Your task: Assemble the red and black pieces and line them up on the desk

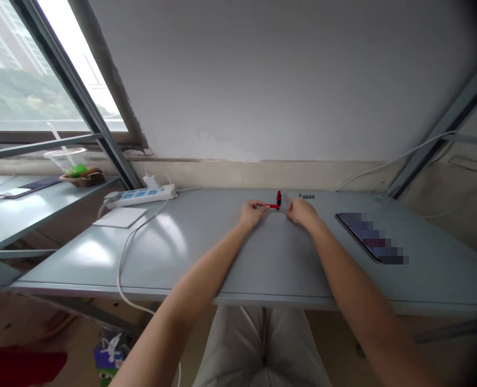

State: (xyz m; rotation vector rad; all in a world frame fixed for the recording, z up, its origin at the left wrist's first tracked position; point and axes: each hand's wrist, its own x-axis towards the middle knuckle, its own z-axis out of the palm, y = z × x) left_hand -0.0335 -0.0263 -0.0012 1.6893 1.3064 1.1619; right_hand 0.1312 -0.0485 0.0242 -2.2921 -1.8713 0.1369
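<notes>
Both my arms reach out over a grey table (230, 258) toward its far edge. My left hand (251, 210) is closed in a pinch on the left end of a small red and black tool (275, 203). My right hand (301, 210) is closed on a small pale part (285, 202) held against the tool's right end. What that part is I cannot make out. Just beyond my right hand, a short row of several small dark bits (306, 196) lies on the table.
A dark phone (369, 236) lies flat at the right. A white power strip (142, 195) with its cable (121, 263) and a white pad (120, 217) sit at the left. On a side shelf stand a plastic cup (66, 159) and another phone (29, 187).
</notes>
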